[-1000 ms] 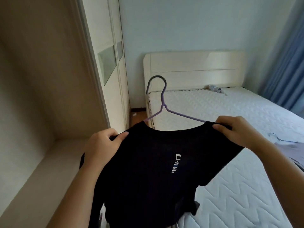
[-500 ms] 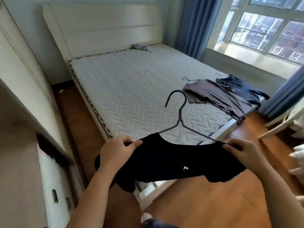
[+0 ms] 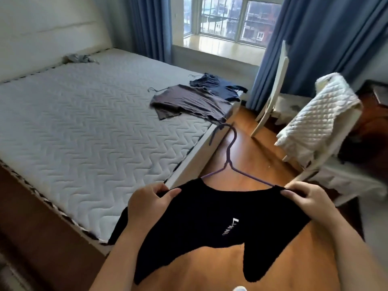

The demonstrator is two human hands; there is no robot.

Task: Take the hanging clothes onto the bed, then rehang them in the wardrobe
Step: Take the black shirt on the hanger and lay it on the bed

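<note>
While left hand (image 3: 150, 201) and right hand (image 3: 302, 196) pinch the black shirt (image 3: 210, 223) shoulders, keep it level; lay it on the bed (image 3: 84, 127) at ten o'clock.

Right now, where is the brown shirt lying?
In the head view, the brown shirt lies flat on the mattress near its right-hand corner toward the window, right beside the dark blue shirt.
</note>
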